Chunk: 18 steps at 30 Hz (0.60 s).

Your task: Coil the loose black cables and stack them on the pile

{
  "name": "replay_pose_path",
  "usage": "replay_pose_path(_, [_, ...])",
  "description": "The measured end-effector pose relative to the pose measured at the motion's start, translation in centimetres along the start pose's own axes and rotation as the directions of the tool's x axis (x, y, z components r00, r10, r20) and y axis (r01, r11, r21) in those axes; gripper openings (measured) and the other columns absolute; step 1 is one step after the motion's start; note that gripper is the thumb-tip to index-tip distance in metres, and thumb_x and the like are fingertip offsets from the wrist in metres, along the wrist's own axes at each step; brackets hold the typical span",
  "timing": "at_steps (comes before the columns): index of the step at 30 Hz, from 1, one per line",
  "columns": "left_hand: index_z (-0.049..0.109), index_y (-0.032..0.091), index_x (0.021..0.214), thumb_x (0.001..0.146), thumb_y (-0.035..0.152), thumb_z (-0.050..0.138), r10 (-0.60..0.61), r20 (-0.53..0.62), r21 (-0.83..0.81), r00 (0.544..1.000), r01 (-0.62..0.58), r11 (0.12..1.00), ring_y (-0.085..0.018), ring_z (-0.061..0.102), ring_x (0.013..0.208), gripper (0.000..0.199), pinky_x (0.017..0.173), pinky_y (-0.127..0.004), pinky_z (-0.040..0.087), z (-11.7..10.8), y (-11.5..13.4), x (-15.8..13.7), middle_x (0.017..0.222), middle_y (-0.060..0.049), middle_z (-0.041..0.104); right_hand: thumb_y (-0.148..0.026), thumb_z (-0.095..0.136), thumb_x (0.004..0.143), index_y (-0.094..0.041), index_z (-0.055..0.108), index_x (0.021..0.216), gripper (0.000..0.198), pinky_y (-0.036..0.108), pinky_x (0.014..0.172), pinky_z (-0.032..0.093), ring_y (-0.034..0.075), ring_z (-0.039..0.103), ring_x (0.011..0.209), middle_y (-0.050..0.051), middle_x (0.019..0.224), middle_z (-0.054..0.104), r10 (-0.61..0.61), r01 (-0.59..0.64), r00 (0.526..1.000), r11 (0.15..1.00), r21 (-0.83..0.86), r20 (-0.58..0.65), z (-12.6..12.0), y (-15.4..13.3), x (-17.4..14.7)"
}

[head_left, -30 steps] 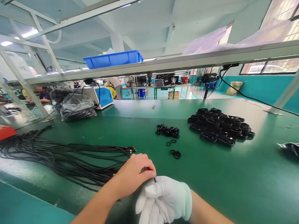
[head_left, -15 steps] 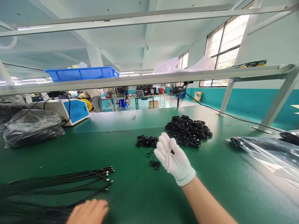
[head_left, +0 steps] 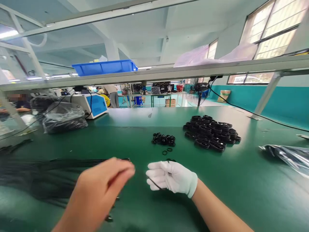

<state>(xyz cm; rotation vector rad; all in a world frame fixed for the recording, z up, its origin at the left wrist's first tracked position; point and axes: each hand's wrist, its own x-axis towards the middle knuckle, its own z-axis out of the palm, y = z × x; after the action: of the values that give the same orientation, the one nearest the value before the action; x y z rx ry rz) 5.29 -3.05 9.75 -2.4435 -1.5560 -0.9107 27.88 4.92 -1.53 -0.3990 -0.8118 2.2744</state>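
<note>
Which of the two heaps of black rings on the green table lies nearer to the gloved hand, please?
The small heap of thin rings, just beyond the gloved right hand; the bigger heap of coiled bundles sits farther back and right.

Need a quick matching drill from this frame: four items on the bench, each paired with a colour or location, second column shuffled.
1. right hand
2. crate
3. pile of coiled cables
4. straight cables

A. blue, up on the overhead shelf
B. left part of the green table, lying flat
C. white glove
D. far right of the small rings

Pairs: 1-C, 2-A, 3-D, 4-B
</note>
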Motion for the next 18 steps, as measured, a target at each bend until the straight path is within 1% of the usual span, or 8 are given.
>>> replay_pose_path(1, [0.067, 0.028, 0.081, 0.085, 0.043, 0.047, -0.092, 0.021, -0.057, 0.995, 0.094, 0.994, -0.014, 0.061, 0.068, 0.025, 0.062, -0.021, 0.044, -0.1, -0.3, 2.0, 0.079, 0.004, 0.070, -0.036, 0.066, 0.075, -0.003, 0.056, 0.113, 0.051, 0.053, 0.088, 0.040, 0.034, 0.062, 0.097, 0.021, 0.107, 0.063, 0.056, -0.054, 0.995, 0.998, -0.024, 0.081, 0.7, 0.7, 0.0])
replay_pose_path(3, [0.066, 0.025, 0.080, 0.084, 0.042, 0.047, -0.186, 0.093, -0.111, 0.978, 0.196, 0.974, -0.013, 0.058, 0.066, 0.026, 0.062, -0.021, 0.041, 0.6, -0.9, 5.6, 0.077, 0.004, 0.069, -0.038, 0.068, 0.073, -0.006, 0.056, 0.114, 0.053, 0.049, 0.086, 0.042, 0.032, 0.062, 0.096, 0.020, 0.107, 0.064, 0.165, -0.152, 0.958, 0.986, -0.075, 0.234, 2.1, 1.8, -0.1])
replay_pose_path(5, [0.066, 0.024, 0.080, 0.082, 0.042, 0.048, -0.203, 0.146, -0.112, 0.968, 0.220, 0.969, -0.012, 0.056, 0.065, 0.026, 0.062, -0.021, 0.039, 2.4, -1.5, 8.1, 0.073, 0.005, 0.067, -0.036, 0.068, 0.073, -0.008, 0.057, 0.113, 0.051, 0.047, 0.082, 0.043, 0.030, 0.063, 0.094, 0.018, 0.102, 0.065, 0.244, -0.220, 0.919, 0.969, -0.112, 0.308, 3.3, 2.6, -0.3])
replay_pose_path(7, [0.067, 0.021, 0.078, 0.081, 0.041, 0.045, -0.192, 0.211, -0.101, 0.958, 0.217, 0.971, -0.012, 0.054, 0.063, 0.030, 0.058, -0.020, 0.037, 4.7, -1.8, 8.8, 0.067, 0.005, 0.064, -0.033, 0.069, 0.072, -0.008, 0.057, 0.112, 0.049, 0.046, 0.078, 0.045, 0.030, 0.064, 0.091, 0.017, 0.099, 0.066, 0.246, -0.217, 0.915, 0.968, -0.124, 0.321, 4.0, 2.7, -0.4])
replay_pose_path(9, [0.067, 0.017, 0.074, 0.083, 0.036, 0.036, -0.169, 0.283, -0.090, 0.944, 0.201, 0.975, -0.012, 0.055, 0.061, 0.038, 0.056, -0.020, 0.035, 6.8, -2.0, 7.8, 0.061, 0.004, 0.060, -0.032, 0.070, 0.070, -0.010, 0.058, 0.108, 0.045, 0.040, 0.071, 0.046, 0.025, 0.064, 0.081, 0.011, 0.089, 0.066, 0.123, -0.112, 0.941, 0.992, -0.053, 0.314, 4.3, 1.9, -0.5])
replay_pose_path(11, [0.066, 0.016, 0.066, 0.085, 0.030, 0.029, -0.134, 0.353, -0.084, 0.926, 0.173, 0.981, -0.012, 0.057, 0.060, 0.044, 0.055, -0.019, 0.036, 8.4, -2.1, 5.5, 0.057, 0.004, 0.058, -0.031, 0.072, 0.068, -0.014, 0.059, 0.098, 0.037, 0.030, 0.063, 0.043, 0.015, 0.059, 0.067, 0.001, 0.074, 0.060, -0.098, 0.075, 0.958, 0.993, 0.094, 0.271, 4.2, 0.4, -0.7])
replay_pose_path(14, [0.065, 0.021, 0.074, 0.088, 0.028, 0.028, -0.119, 0.442, -0.052, 0.889, 0.158, 0.986, -0.015, 0.062, 0.063, 0.040, 0.056, -0.021, 0.041, 9.5, -2.8, 1.2, 0.066, 0.002, 0.065, -0.029, 0.072, 0.070, -0.017, 0.057, 0.085, 0.025, 0.024, 0.057, 0.036, 0.009, 0.046, 0.059, -0.005, 0.064, 0.046, -0.364, 0.332, 0.922, 0.919, 0.211, 0.131, 3.7, -2.1, -1.0])
replay_pose_path(18, [0.064, 0.026, 0.084, 0.090, 0.023, 0.027, -0.154, 0.407, 0.210, 0.900, 0.072, 0.975, -0.017, 0.066, 0.073, 0.037, 0.064, -0.024, 0.045, 9.7, -3.6, -3.3, 0.081, -0.001, 0.070, -0.029, 0.067, 0.075, -0.020, 0.059, 0.095, 0.024, 0.034, 0.072, 0.043, 0.013, 0.052, 0.070, -0.001, 0.078, 0.056, -0.459, 0.459, 0.888, 0.882, 0.111, -0.023, 2.6, -3.6, -1.0])
